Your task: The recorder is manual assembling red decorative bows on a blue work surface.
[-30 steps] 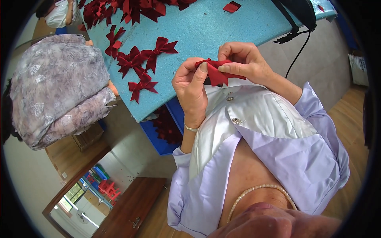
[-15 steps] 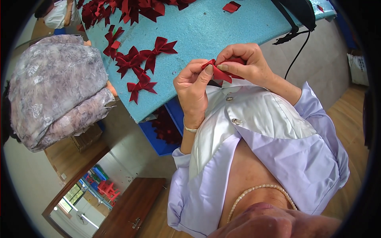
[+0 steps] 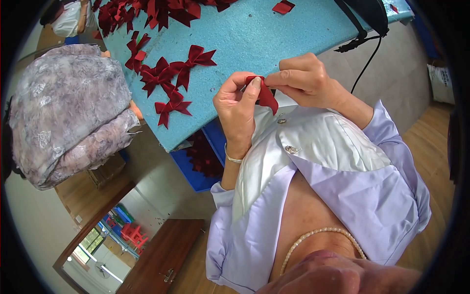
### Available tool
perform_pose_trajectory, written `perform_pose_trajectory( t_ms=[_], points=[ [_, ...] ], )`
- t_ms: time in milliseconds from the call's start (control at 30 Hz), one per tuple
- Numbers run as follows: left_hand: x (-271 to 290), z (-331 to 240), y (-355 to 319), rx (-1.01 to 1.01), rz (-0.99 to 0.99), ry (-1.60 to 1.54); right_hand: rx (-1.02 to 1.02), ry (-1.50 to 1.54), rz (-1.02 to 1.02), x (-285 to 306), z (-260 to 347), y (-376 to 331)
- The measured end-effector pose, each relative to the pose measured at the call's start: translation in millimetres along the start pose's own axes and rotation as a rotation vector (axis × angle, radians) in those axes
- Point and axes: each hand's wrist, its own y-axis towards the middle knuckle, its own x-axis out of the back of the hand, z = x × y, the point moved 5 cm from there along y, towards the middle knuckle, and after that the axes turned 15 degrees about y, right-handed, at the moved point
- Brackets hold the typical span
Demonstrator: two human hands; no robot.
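Red ribbon piece (image 3: 267, 95) pinched between left hand (image 3: 240, 105) and right hand (image 3: 303, 81).

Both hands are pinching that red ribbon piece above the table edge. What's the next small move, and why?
Probably pull the fold tight. The left hand and right hand pinch one folded red ribbon piece between them, not yet bow-shaped like the finished bows lying on the blue foam table.
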Motion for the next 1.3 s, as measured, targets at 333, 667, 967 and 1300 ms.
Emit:
perform_pose_trajectory(
  t_ms=[333, 667, 967, 1300],
  points=[
    [-3.3, -1.6, 0.5, 0.053, -0.029, 0.081, 0.016, -0.024, -0.121, -1.7, 4.0, -3.2],
    [-5.8, -5.2, 1.0, 0.049, -0.008, 0.015, -0.011, 0.023, -0.169, -3.8, 7.8, -3.9],
    [-6.5, -1.4, 0.8, 0.091, 0.043, 0.064, 0.044, -0.019, -0.106, 1.1, 6.2, -5.7],
    [-9.6, 1.2, 0.0, 0.064, 0.024, 0.061, -0.056, 0.022, -0.15, -2.5, 6.5, -4.6]
  ],
)
